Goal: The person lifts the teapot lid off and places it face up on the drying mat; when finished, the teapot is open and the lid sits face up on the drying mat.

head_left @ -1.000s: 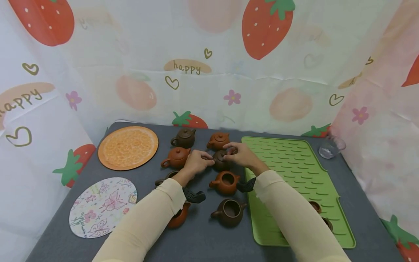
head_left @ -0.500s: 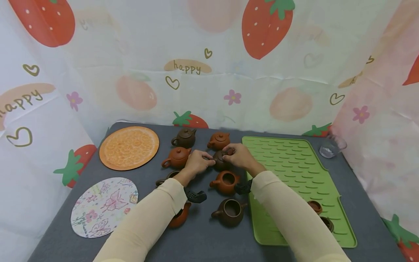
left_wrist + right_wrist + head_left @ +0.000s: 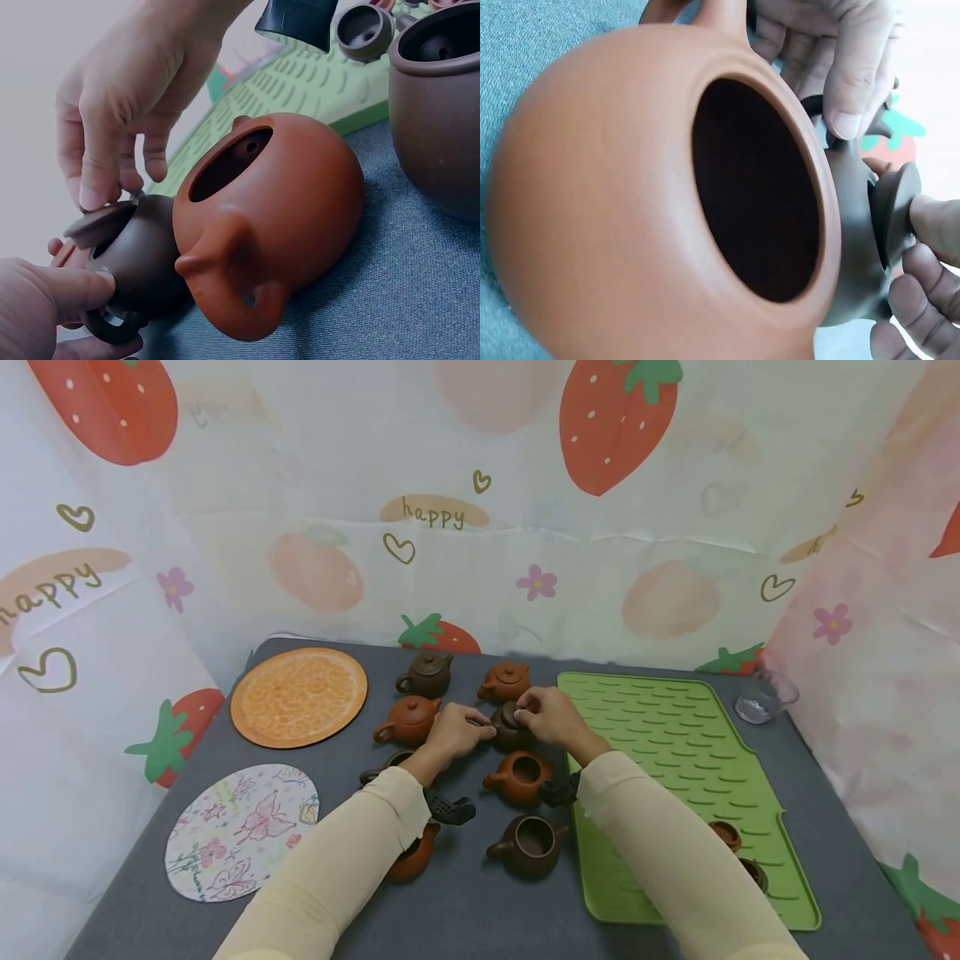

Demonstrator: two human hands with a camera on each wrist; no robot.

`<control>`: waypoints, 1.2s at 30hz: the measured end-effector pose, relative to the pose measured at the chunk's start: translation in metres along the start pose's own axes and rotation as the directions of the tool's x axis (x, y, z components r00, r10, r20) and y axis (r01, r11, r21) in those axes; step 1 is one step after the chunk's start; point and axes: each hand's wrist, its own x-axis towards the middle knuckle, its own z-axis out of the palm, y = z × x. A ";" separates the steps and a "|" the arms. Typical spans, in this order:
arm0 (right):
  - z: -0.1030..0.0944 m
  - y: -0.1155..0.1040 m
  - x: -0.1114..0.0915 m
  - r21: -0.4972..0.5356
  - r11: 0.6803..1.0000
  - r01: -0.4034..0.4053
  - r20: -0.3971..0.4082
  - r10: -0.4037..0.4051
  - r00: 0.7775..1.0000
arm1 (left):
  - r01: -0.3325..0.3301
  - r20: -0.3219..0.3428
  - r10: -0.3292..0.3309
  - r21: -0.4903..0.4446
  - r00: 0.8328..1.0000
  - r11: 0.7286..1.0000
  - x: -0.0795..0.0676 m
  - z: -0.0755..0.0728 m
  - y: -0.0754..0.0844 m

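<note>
A dark brown teapot (image 3: 512,732) stands in the right-hand column of teapots. My left hand (image 3: 456,732) pinches its handle, thumb on top, as the left wrist view shows. By its knob, my right hand (image 3: 551,717) holds the dark round lid (image 3: 105,223) at the teapot's mouth. The lid sits tilted, with a gap showing under one side in the left wrist view. Right in front stands a lidless reddish clay teapot (image 3: 522,778), its dark opening large in the right wrist view.
Behind are lidded teapots, one reddish (image 3: 505,682) and one dark (image 3: 425,675). Another reddish lidded teapot (image 3: 408,720) is left of my hand. An open dark teapot (image 3: 531,847) stands nearest. A green mat (image 3: 652,760) with small lids lies right, a glass pitcher (image 3: 759,700) beyond.
My right hand has turned and lowered the lid from a steep tilt beside the knuckles to the teapot's mouth. The left hand stays at the handle.
</note>
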 end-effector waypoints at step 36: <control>-0.009 0.014 -0.009 0.779 0.599 -0.184 0.150 0.107 0.983 | -0.020 -0.021 0.020 0.018 1.000 1.000 0.000 0.001 -0.002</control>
